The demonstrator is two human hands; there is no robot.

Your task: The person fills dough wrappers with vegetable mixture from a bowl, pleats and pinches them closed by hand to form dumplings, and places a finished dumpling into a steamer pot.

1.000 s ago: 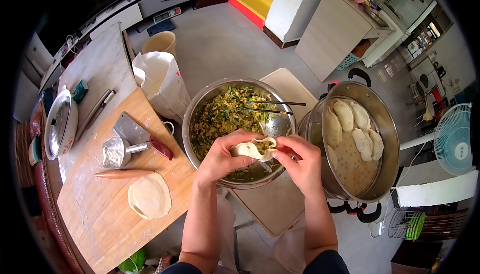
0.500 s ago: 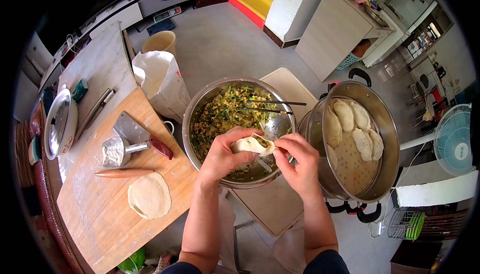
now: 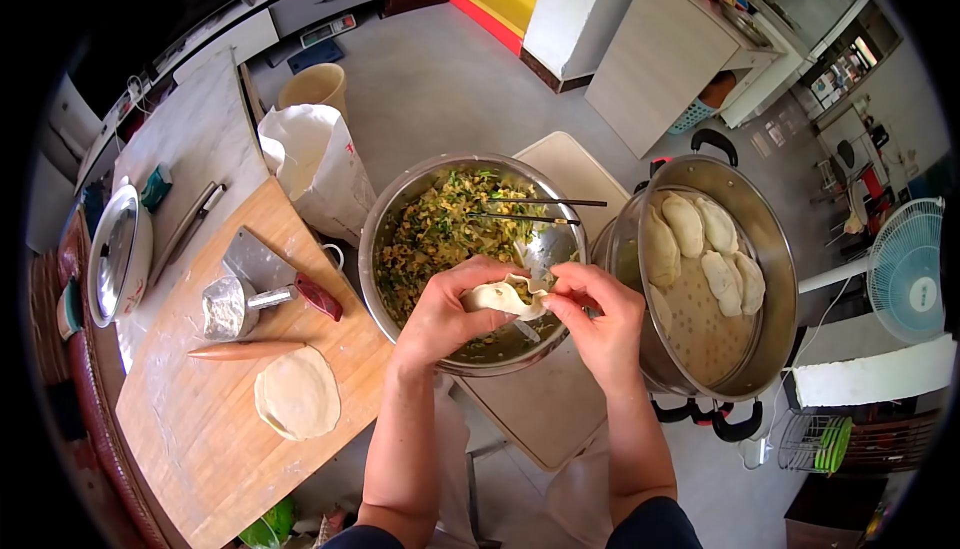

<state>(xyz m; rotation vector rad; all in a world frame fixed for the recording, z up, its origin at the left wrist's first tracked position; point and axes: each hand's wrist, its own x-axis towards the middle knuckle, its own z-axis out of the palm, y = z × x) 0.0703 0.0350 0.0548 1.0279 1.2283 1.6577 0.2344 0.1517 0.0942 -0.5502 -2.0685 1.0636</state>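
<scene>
A large dumpling [image 3: 502, 297] is held between both my hands over a steel bowl [image 3: 372, 279]. My left hand [image 3: 447, 311] cradles its folded end from the left. At its right end, where the wrapper still gapes and shows filling, my right hand [image 3: 597, 311] pinches the dough edge. The bowl holds chopped green and yellow filling [image 3: 450, 214], with a pair of dark chopsticks [image 3: 540, 219] lying across its right side. To the right, several shaped dumplings [image 3: 685, 227] lie in a steamer pot [image 3: 770, 249] with a perforated bottom.
On the wooden board [image 3: 200, 449] at left lie rolled wrappers [image 3: 298, 394], a rolling pin [image 3: 245, 350], a scoop of flour [image 3: 228, 309] and a dough scraper [image 3: 262, 259]. A white sack [image 3: 325, 174] stands behind the bowl. A fan [image 3: 905, 269] is at far right.
My right fingers have shifted slightly along the dumpling's edge, and its right end now gapes more visibly. The view has moved a little.
</scene>
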